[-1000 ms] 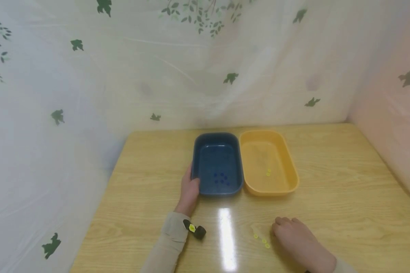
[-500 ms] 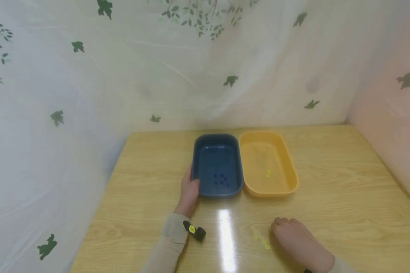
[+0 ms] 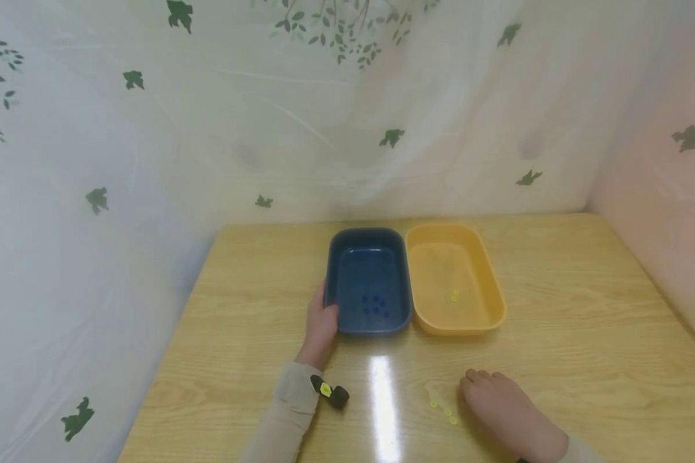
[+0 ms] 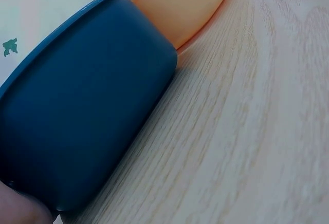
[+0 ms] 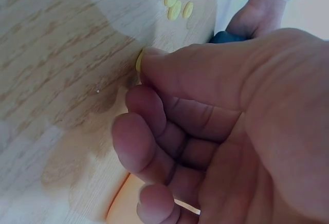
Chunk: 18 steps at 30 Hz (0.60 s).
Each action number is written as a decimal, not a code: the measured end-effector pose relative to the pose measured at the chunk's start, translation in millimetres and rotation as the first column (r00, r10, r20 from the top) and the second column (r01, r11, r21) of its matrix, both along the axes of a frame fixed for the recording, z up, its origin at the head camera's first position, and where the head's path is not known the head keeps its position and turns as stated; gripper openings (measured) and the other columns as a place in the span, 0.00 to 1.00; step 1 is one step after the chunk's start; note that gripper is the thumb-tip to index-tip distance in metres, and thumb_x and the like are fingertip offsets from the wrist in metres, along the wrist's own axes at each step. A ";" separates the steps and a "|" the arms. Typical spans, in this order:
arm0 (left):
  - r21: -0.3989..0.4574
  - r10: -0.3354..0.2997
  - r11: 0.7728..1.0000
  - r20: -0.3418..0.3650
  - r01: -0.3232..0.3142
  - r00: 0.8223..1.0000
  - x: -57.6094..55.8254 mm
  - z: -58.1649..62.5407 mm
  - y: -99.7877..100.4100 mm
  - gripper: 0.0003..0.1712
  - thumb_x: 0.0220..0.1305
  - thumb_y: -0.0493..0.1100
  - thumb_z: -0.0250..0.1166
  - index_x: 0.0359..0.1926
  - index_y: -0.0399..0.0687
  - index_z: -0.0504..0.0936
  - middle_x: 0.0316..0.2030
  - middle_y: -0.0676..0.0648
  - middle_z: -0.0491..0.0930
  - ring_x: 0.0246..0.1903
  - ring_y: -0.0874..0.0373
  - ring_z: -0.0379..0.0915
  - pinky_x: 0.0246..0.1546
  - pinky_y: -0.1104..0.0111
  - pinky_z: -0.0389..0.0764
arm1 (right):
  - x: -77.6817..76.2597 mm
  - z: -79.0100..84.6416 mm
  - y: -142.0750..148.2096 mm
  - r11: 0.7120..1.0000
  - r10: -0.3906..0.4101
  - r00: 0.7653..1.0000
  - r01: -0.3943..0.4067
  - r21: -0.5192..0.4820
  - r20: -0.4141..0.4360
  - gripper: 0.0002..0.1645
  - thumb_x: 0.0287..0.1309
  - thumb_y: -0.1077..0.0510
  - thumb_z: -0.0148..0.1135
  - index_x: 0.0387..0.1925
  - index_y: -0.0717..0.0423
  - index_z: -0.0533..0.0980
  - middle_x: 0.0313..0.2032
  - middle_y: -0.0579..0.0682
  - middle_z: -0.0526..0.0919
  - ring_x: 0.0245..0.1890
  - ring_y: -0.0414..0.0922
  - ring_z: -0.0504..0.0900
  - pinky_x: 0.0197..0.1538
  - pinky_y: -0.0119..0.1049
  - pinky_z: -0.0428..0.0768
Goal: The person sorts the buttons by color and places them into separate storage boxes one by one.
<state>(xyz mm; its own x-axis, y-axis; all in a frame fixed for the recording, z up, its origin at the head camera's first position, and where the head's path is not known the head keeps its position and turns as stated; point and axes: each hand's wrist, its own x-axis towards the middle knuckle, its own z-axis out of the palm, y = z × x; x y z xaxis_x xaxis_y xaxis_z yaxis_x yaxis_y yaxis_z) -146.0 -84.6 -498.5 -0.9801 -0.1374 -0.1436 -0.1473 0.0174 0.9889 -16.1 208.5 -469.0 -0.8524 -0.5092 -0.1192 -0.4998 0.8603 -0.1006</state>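
Observation:
My left hand [image 3: 321, 325] grips the near left side of a dark blue plastic tub [image 3: 367, 239], thumb by the rim; its other fingers are hidden in the head view. Several small blue discs [image 3: 376, 307] lie inside. My right hand [image 3: 506, 411] is low over the table, fingers curled. In the right wrist view, a yellow button-like disc [image 5: 139, 62] shows at its thumb tip, pinched there, mostly covered. Three more yellow discs [image 3: 448, 411] lie on the wood to the left of that hand. Two yellow discs [image 3: 454, 296] lie in the yellow-orange tub [image 3: 460, 326].
Both tubs stand side by side, touching or nearly so, on a wooden table [image 3: 567, 289]. Pale sheeting [image 3: 324, 161] with green leaf prints hangs behind and at the sides. A small black camera [image 3: 338, 396] is strapped to my left wrist.

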 end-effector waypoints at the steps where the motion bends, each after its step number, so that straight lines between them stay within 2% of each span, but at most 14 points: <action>1: 0.001 -0.001 1.000 -0.001 0.001 1.000 0.2 0.0 0.0 0.43 0.58 0.25 0.45 0.74 0.53 0.58 0.72 0.48 0.58 0.72 0.48 0.49 0.71 0.51 0.51 | 0.1 0.0 -0.1 1.000 -0.001 1.000 0.001 -0.003 0.005 0.07 0.48 0.68 0.64 0.26 0.54 0.75 0.25 0.45 0.74 0.26 0.45 0.75 0.31 0.43 0.79; 10: -0.001 0.011 1.000 -0.032 -0.011 0.999 0.9 -1.9 -0.1 0.43 0.55 0.25 0.46 0.74 0.51 0.59 0.71 0.47 0.61 0.71 0.49 0.52 0.71 0.54 0.53 | 1.5 -2.1 -1.1 1.000 0.009 1.000 -0.009 0.010 -0.002 0.04 0.51 0.67 0.62 0.28 0.57 0.77 0.30 0.51 0.79 0.31 0.51 0.79 0.38 0.52 0.81; 14: -0.003 0.006 1.000 -0.028 -0.006 1.000 1.0 -1.5 -0.7 0.43 0.56 0.25 0.46 0.74 0.52 0.59 0.71 0.47 0.60 0.71 0.49 0.51 0.71 0.53 0.52 | 1.5 -0.3 -1.3 1.000 0.016 1.000 -0.016 0.014 -0.001 0.05 0.49 0.67 0.64 0.30 0.57 0.77 0.31 0.52 0.79 0.32 0.51 0.79 0.39 0.52 0.81; 18: -0.003 -0.005 1.000 -0.013 0.005 1.000 1.3 -1.0 -1.6 0.43 0.57 0.25 0.46 0.75 0.53 0.57 0.72 0.47 0.58 0.72 0.48 0.49 0.71 0.52 0.51 | 0.3 5.0 -0.6 0.999 0.037 0.997 -0.035 0.019 -0.073 0.06 0.46 0.67 0.66 0.28 0.55 0.77 0.27 0.48 0.77 0.28 0.46 0.76 0.34 0.46 0.80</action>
